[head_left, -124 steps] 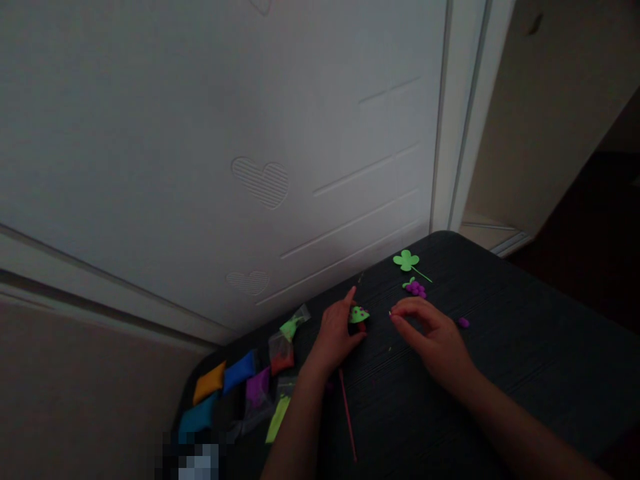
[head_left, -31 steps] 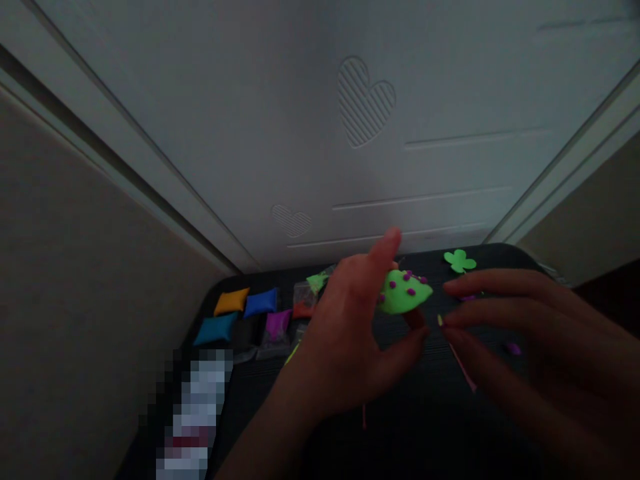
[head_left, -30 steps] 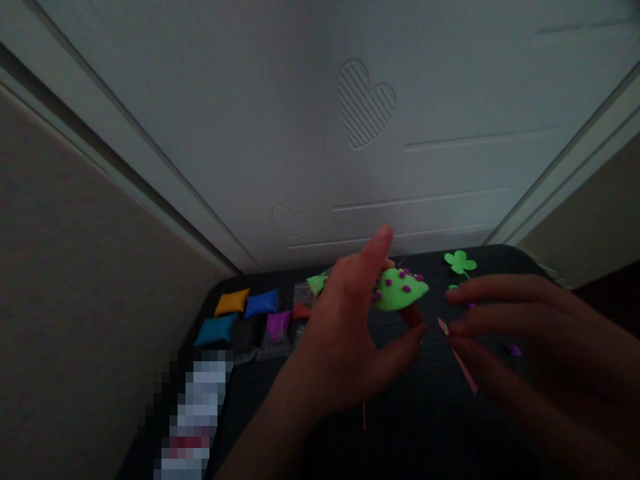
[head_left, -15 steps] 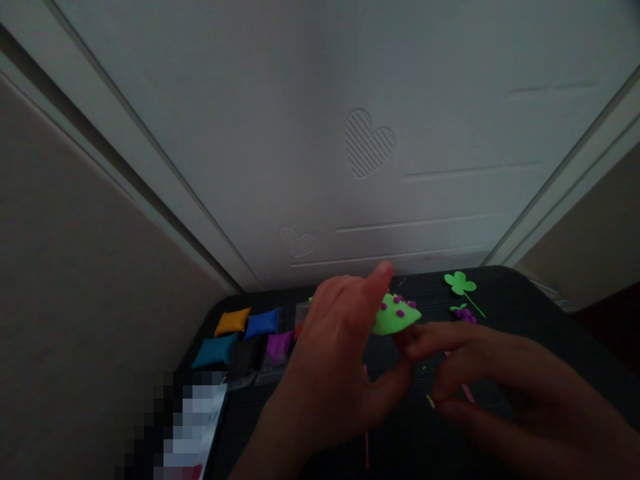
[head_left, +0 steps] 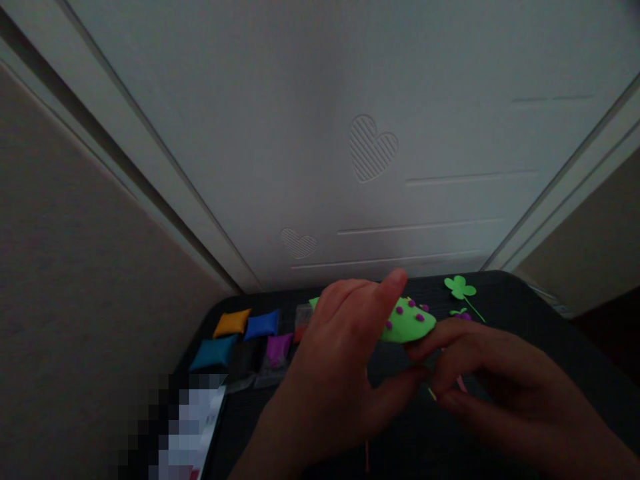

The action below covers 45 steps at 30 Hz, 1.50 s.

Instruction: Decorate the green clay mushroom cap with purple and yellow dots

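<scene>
Working over the dark table [head_left: 503, 300], you have your hands close beside each other, short of its far edge. Your left hand [head_left: 335, 360] curls round the purple-dotted green cap [head_left: 407, 327], though its hidden fingers make the exact hold unclear; squeezing harder could dent the cap, if it is as soft as it looks, or knock off a dot. Your right hand [head_left: 505, 380] has another fingertip just under the cap's rim, where a careless lift could bend it. Toward the table's far left corner, the orange packet [head_left: 233, 323] is probably safe unless your left arm sweeps sideways. Near the far right corner, the green clover [head_left: 460, 288] and the partly hidden purple grape cluster [head_left: 463, 317] could be squashed by straying knuckles. Finally, the yellow sliver [head_left: 432, 394], pinched between your right thumb and a finger, could drop and vanish in this dimness should they slacken.
</scene>
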Available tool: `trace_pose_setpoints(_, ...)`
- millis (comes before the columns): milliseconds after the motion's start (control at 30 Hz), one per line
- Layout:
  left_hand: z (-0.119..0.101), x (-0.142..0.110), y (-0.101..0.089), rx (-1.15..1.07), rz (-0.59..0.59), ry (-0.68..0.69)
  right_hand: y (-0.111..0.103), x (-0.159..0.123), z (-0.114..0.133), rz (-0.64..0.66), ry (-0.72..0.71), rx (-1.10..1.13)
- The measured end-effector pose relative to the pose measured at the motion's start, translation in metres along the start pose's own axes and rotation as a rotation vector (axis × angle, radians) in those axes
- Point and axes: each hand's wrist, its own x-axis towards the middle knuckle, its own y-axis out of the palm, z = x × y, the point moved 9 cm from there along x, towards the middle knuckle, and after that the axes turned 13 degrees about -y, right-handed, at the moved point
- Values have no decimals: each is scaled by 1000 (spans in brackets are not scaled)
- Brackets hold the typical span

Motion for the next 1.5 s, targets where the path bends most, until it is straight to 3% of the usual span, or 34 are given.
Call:
trace_pose_setpoints(367,-4,-2,-11,-119,-128,81,-2,-2,4,-81,-45,116)
trace_pose_setpoints(967,-3,-7,-13,-233,-166,110,4,-4,-3,-88,-16,299)
trace_pose_setpoints(1100,-5,-4,-16,-178,-183,112,-1,-9,-6,-74,24,246)
trace_pose_setpoints(1200,-10,0,-13,36,-185,103,-13,-13,-1,-116,5,169)
trace_pose_setpoints(1367,-12,0,-4,225,-209,140,-28,-9,14,-181,0,-316)
trace_pose_setpoints(1500,-13,-5,3,267,-208,219,-24,-3,27,-151,-81,-579)
